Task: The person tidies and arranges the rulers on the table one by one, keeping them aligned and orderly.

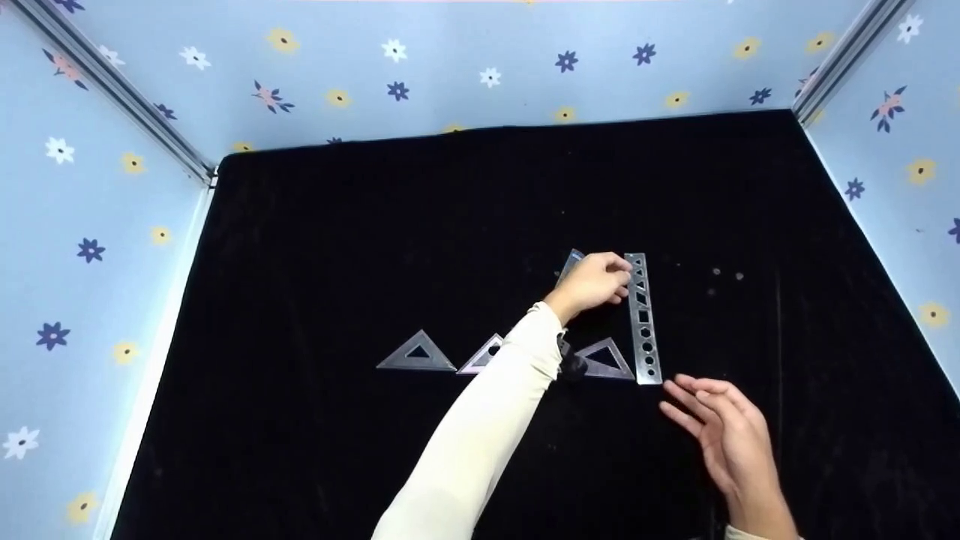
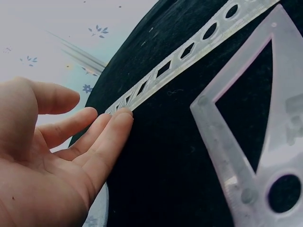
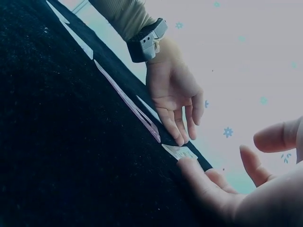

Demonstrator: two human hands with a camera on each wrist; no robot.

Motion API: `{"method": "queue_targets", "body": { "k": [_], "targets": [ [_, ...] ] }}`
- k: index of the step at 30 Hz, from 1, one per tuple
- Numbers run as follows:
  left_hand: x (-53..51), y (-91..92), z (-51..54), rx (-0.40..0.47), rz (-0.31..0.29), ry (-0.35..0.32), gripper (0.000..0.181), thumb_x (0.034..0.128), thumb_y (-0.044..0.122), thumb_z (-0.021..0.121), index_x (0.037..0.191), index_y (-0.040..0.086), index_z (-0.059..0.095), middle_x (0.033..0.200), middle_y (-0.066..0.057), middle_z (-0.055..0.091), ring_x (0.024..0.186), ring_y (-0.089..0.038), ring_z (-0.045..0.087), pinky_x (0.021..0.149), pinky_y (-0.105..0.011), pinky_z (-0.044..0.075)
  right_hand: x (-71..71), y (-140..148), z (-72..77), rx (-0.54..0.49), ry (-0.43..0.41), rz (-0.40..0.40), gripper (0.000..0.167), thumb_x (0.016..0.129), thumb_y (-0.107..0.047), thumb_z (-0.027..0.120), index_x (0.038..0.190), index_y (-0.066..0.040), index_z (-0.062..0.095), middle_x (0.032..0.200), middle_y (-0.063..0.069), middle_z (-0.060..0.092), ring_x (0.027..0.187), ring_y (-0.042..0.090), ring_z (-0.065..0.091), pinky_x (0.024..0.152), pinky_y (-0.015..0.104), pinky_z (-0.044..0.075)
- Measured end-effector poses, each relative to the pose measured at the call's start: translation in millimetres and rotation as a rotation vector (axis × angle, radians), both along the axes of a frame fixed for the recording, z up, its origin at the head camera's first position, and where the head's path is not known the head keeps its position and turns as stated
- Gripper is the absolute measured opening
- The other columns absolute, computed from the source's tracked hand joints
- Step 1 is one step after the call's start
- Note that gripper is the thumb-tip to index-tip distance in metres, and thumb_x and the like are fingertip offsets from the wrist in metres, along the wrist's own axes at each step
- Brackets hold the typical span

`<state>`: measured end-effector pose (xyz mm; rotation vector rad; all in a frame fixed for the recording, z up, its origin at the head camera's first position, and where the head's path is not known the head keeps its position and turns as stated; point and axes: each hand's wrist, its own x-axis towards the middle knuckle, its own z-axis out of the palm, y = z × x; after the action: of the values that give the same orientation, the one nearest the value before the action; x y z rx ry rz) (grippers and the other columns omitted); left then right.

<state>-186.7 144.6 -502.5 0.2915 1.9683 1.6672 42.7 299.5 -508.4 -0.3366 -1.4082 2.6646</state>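
A clear template ruler (image 1: 644, 322) with a row of cut-out shapes lies lengthwise on the black cloth. My left hand (image 1: 592, 281) reaches over to its far end; in the left wrist view, the fingertips (image 2: 124, 113) touch or nearly touch the ruler (image 2: 187, 49). By the ruler's near end is my right hand (image 1: 735, 435), its fingers loosely bent and holding nothing. In the right wrist view, one fingertip (image 3: 187, 164) appears at the ruler's end (image 3: 179, 152); contact is unclear. A clear set square (image 1: 611, 360) lies directly left of the ruler, partly hidden by my left wrist.
Two more set squares, one greyish (image 1: 418, 360) and one pinkish (image 1: 474, 364), lie in line to the left. A clear piece (image 1: 570, 262) shows partly behind my left hand. Blue flowered walls (image 1: 480, 67) enclose the black cloth (image 1: 375, 202).
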Motion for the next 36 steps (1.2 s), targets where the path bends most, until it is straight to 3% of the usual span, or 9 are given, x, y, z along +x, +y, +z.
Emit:
{"method": "queue_targets", "body": {
  "k": [7,15,23,27,36],
  "targets": [
    [2.5,1.7,-3.7,0.048,0.007,-0.048,0.024,0.0983,0.0,0.054,0.119,-0.009,0.063,0.104,-0.023,0.069,0.088,-0.033,0.071,0.071,-0.033,0.059,-10.2,-3.2,0.8,-0.008,-0.035,-0.054,0.022,0.097,0.014,0.043,0.1,0.01,0.065,0.109,0.023,0.068,0.111,0.04,0.065,0.092,0.054,0.052],
    [4.2,0.7,-7.5,0.063,0.009,-0.054,0.023,0.0988,0.0,0.053,0.117,-0.01,0.063,0.101,-0.024,0.069,0.084,-0.03,0.072,0.071,-0.033,0.06,-20.2,-5.5,6.7,-0.052,-0.034,-0.067,0.022,0.098,0.013,0.044,0.098,0.009,0.065,0.106,0.022,0.069,0.108,0.037,0.067,0.092,0.052,0.053],
    [6.7,-1.6,-5.9,0.064,0.001,-0.05,0.024,0.0986,0.0,0.054,0.118,-0.01,0.063,0.098,-0.023,0.069,0.081,-0.03,0.071,0.07,-0.033,0.06,-18.9,-8.0,14.1,0.007,-0.053,-0.042,0.021,0.099,0.01,0.045,0.099,0.006,0.066,0.108,0.019,0.069,0.11,0.036,0.066,0.088,0.055,0.054],
    [6.5,-1.4,-6.8,0.058,0.011,-0.045,0.023,0.0982,-0.001,0.054,0.117,-0.01,0.063,0.097,-0.023,0.069,0.08,-0.029,0.071,0.069,-0.033,0.06,-19.8,-7.8,12.3,-0.021,-0.043,-0.024,0.022,0.099,0.01,0.045,0.1,0.006,0.067,0.108,0.02,0.069,0.11,0.037,0.066,0.088,0.057,0.053],
    [9.2,-0.8,-4.2,0.06,0.011,-0.05,0.023,0.0985,-0.001,0.054,0.118,-0.01,0.063,0.099,-0.025,0.069,0.083,-0.033,0.071,0.07,-0.034,0.06,-24.4,-7.0,12.0,-0.037,-0.051,-0.08,0.021,0.099,0.01,0.045,0.097,0.006,0.066,0.105,0.02,0.07,0.109,0.039,0.066,0.088,0.058,0.052]
  ]
}}
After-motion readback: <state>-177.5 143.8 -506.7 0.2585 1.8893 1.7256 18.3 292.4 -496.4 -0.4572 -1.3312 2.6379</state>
